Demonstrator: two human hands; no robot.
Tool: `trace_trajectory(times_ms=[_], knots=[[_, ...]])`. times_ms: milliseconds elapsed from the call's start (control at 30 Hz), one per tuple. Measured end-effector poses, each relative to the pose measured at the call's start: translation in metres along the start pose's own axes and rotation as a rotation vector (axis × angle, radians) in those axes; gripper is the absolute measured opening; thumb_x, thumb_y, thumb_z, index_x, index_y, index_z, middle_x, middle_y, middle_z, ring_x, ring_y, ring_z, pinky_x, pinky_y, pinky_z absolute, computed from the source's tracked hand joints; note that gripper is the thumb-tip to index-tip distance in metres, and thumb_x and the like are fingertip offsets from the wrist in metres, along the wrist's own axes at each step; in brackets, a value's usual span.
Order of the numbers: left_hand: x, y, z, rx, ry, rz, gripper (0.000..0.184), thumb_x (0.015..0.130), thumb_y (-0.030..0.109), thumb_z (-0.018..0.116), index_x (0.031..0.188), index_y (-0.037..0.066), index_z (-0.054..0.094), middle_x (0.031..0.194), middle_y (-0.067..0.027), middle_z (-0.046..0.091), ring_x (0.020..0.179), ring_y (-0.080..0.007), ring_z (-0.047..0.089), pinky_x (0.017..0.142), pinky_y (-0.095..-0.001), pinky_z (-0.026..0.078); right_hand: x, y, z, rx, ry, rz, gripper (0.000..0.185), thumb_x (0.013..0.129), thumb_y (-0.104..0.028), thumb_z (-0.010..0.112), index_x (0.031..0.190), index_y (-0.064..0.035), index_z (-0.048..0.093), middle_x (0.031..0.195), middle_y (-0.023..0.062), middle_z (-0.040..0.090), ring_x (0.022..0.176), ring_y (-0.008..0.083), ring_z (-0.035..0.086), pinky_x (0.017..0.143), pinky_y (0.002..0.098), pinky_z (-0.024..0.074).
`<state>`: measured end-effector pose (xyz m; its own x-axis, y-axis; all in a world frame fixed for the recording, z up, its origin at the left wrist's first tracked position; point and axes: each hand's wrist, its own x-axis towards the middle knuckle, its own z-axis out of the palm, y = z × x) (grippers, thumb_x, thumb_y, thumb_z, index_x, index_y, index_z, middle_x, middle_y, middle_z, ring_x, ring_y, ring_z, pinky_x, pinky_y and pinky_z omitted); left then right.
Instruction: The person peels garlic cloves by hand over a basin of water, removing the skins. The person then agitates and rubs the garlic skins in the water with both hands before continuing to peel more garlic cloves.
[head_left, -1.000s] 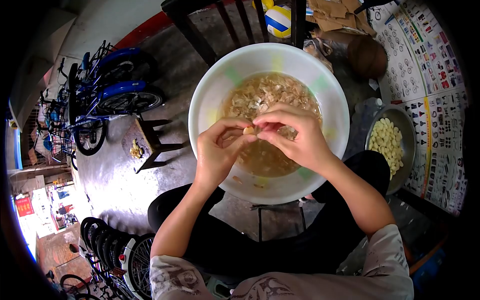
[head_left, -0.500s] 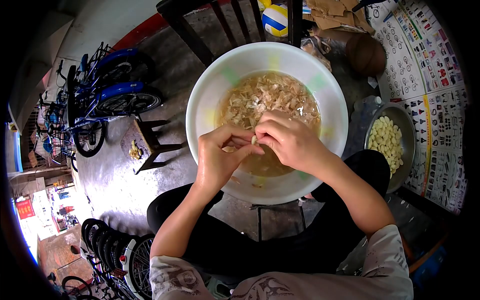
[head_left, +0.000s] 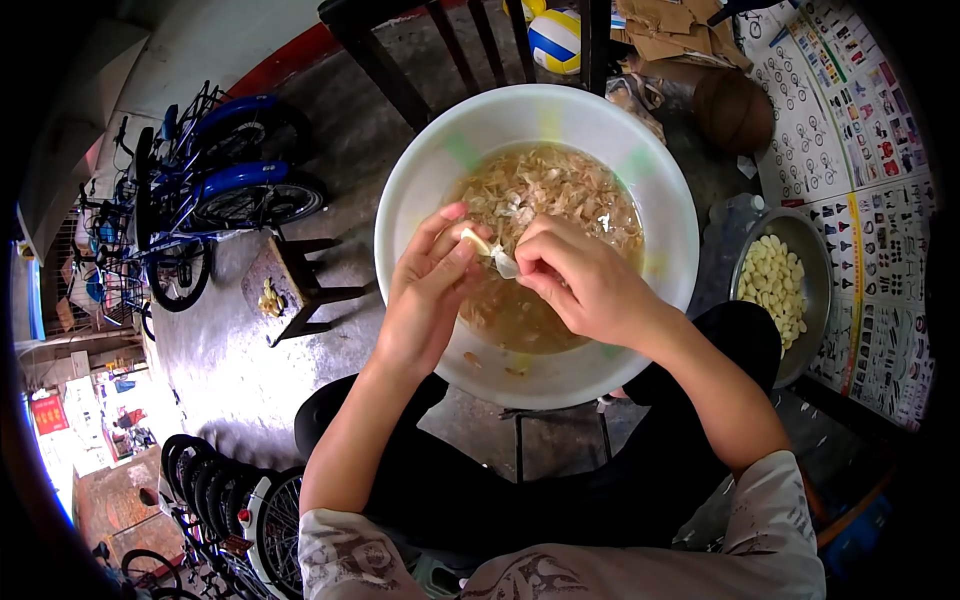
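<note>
Over a wide white basin [head_left: 415, 165] my left hand [head_left: 425, 290] pinches a pale garlic clove [head_left: 475, 241] between thumb and fingers. Close beside it, my right hand [head_left: 580, 275] has its fingertips closed on a thin whitish piece of garlic skin [head_left: 504, 263], which hangs near the clove. Below both hands, brownish water in the basin carries a thick layer of loose garlic skins [head_left: 560, 180]. To the right, a metal bowl [head_left: 822, 275] holds many peeled garlic cloves [head_left: 770, 290].
A small wooden stool [head_left: 290, 290] with a few yellowish pieces on it stands at left. Bicycles [head_left: 250, 195] are parked beyond. A dark chair [head_left: 455, 45], a volleyball [head_left: 555, 42] and a basketball [head_left: 733, 108] sit behind the basin. Printed sheets [head_left: 870, 200] lie at right.
My hands have drawn slightly apart. The left has turned and lifted the clove up and left, while a strip of skin now shows at my right fingertips.
</note>
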<state>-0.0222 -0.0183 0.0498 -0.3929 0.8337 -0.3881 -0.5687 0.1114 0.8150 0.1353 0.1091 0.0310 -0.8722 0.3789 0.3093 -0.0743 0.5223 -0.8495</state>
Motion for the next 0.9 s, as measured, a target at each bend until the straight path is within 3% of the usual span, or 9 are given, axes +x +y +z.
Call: trace_trajectory(times_ms=[133, 167, 267, 300, 367, 467, 567, 767, 900], knots=[[0.002, -0.001, -0.002, 0.106, 0.085, -0.037, 0.03, 0.098, 0.013, 0.059, 0.127, 0.009, 0.054, 0.113, -0.0018, 0.061, 0.102, -0.0095, 0.057, 0.087, -0.0224, 0.044, -0.003, 0.013, 0.0, -0.083, -0.077, 0.165, 0.02, 0.083, -0.005, 0.069, 0.096, -0.0031, 0.053, 0.097, 0.0065, 0.056, 0.083, 0.0244, 0.059, 0.066, 0.0407, 0.0479], [0.002, -0.001, -0.003, 0.155, 0.118, -0.042, 0.029, 0.098, 0.013, 0.06, 0.126, 0.008, 0.056, 0.112, -0.0023, 0.062, 0.101, -0.0094, 0.058, 0.087, -0.0228, 0.045, -0.002, 0.01, 0.005, 0.072, 0.074, 0.189, 0.027, 0.082, -0.008, 0.072, 0.103, -0.0028, 0.055, 0.103, 0.0065, 0.058, 0.085, 0.0227, 0.06, 0.067, 0.0391, 0.0487], [0.004, -0.006, -0.004, 0.288, 0.089, 0.017, 0.026, 0.096, 0.011, 0.062, 0.121, 0.005, 0.059, 0.11, -0.0037, 0.062, 0.096, -0.0097, 0.061, 0.082, -0.0234, 0.049, 0.003, 0.006, 0.013, 0.353, 0.252, 0.25, 0.05, 0.08, -0.017, 0.08, 0.122, -0.0029, 0.057, 0.112, 0.008, 0.062, 0.086, 0.018, 0.065, 0.072, 0.0314, 0.0526], [0.004, -0.006, -0.003, 0.289, 0.088, 0.017, 0.026, 0.096, 0.011, 0.062, 0.121, 0.005, 0.059, 0.11, -0.0037, 0.062, 0.096, -0.0097, 0.061, 0.082, -0.0234, 0.049, 0.004, 0.006, 0.011, 0.444, 0.166, 0.312, 0.046, 0.081, -0.015, 0.079, 0.12, -0.0022, 0.059, 0.106, 0.0082, 0.064, 0.084, 0.0176, 0.066, 0.073, 0.0291, 0.0538], [0.003, -0.008, -0.001, 0.386, 0.028, 0.087, 0.024, 0.095, 0.009, 0.064, 0.118, 0.003, 0.061, 0.11, -0.005, 0.062, 0.091, -0.0106, 0.063, 0.077, -0.0241, 0.051, 0.005, 0.01, 0.021, 0.652, 0.195, 0.274, 0.028, 0.084, -0.005, 0.074, 0.11, 0.0003, 0.065, 0.091, 0.0073, 0.068, 0.079, 0.0137, 0.069, 0.071, 0.0251, 0.0555], [0.003, -0.007, -0.002, 0.44, 0.044, 0.055, 0.023, 0.094, 0.008, 0.064, 0.116, 0.002, 0.062, 0.107, -0.0041, 0.063, 0.091, -0.0106, 0.064, 0.073, -0.0237, 0.051, 0.002, 0.012, 0.016, 0.433, 0.183, 0.266, 0.015, 0.087, 0.001, 0.068, 0.101, 0.0028, 0.067, 0.09, 0.0078, 0.069, 0.08, 0.0133, 0.069, 0.07, 0.0256, 0.0556], [0.001, -0.006, 0.004, 0.336, 0.08, 0.041, 0.023, 0.095, 0.008, 0.063, 0.117, 0.001, 0.062, 0.105, -0.0039, 0.067, 0.093, -0.0102, 0.064, 0.074, -0.0233, 0.051, 0.001, 0.008, 0.014, 0.425, 0.159, 0.271, 0.009, 0.089, 0.002, 0.065, 0.097, 0.0049, 0.067, 0.088, 0.0096, 0.07, 0.077, 0.0139, 0.069, 0.07, 0.0259, 0.0557], [0.0, -0.01, -0.001, 0.08, 0.035, -0.14, 0.024, 0.098, 0.014, 0.061, 0.121, 0.007, 0.062, 0.102, -0.0024, 0.067, 0.095, -0.0077, 0.063, 0.078, -0.022, 0.048, 0.003, 0.006, 0.017, 0.727, 0.16, 0.449, 0.011, 0.095, -0.004, 0.06, 0.097, 0.0054, 0.065, 0.082, 0.0074, 0.067, 0.076, 0.0116, 0.066, 0.07, 0.0265, 0.0531], [0.002, -0.01, 0.002, 0.141, 0.051, -0.126, 0.025, 0.095, 0.007, 0.062, 0.12, 0.002, 0.061, 0.102, -0.0014, 0.066, 0.092, -0.0081, 0.062, 0.074, -0.0194, 0.051, 0.004, 0.011, 0.019, 0.645, 0.111, 0.456, 0.014, 0.097, -0.01, 0.058, 0.097, 0.0037, 0.063, 0.082, 0.0055, 0.065, 0.074, 0.01, 0.063, 0.068, 0.0256, 0.0503]])
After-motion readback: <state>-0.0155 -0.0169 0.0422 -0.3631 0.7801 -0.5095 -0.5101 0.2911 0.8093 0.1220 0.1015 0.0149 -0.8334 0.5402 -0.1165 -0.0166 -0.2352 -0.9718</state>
